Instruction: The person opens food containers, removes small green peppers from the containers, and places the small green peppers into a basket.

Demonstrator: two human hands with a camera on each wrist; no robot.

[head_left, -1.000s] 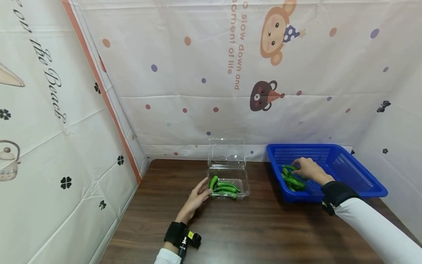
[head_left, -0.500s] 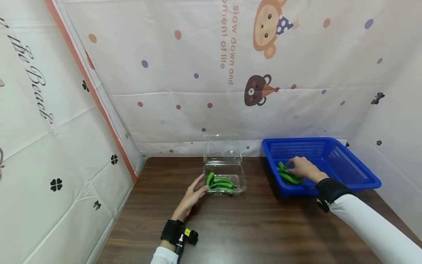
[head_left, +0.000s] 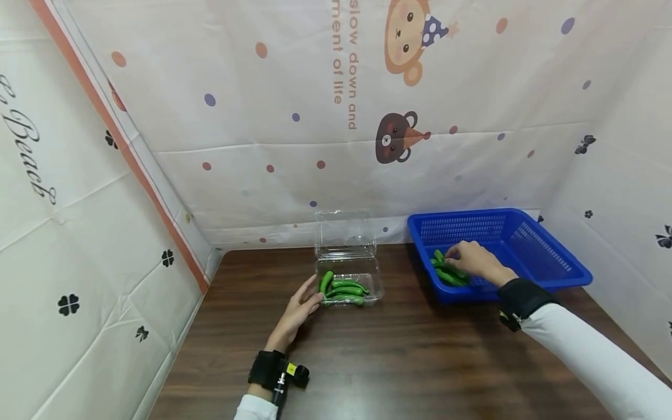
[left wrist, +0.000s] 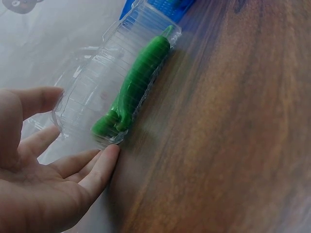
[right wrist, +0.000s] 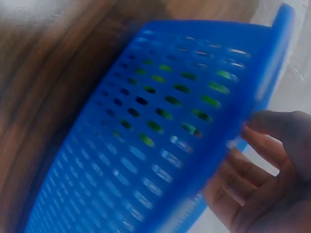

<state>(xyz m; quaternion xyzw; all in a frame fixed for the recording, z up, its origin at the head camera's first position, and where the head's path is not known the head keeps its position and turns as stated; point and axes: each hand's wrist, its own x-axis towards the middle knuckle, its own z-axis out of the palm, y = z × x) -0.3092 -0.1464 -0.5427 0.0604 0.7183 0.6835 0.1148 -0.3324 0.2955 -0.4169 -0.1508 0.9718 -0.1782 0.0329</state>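
A clear plastic clamshell box (head_left: 374, 279) stands on the brown table with its lid (head_left: 343, 233) up. Several green peppers (head_left: 343, 290) lie in it. My left hand (head_left: 310, 294) rests against the box's left end with straight fingers. The left wrist view shows those fingers (left wrist: 99, 167) touching the box (left wrist: 97, 82) by one pepper (left wrist: 138, 82). My right hand (head_left: 457, 255) reaches into the blue basket (head_left: 525, 233), fingertips on a pile of green peppers (head_left: 446, 275). Beyond the basket wall (right wrist: 146, 145) in the right wrist view, the fingers (right wrist: 257, 145) look loosely bent and no pepper shows in the palm.
The wooden table (head_left: 394, 361) is walled by printed white cloth at the back (head_left: 367, 146), on the left and on the right. The basket sits at the back right, close to the cloth. Both wrists wear black bands.
The view has swung, so everything sits a little lower and further left in frame. My right hand has shifted slightly over the peppers in the basket. My left hand stays on the box.
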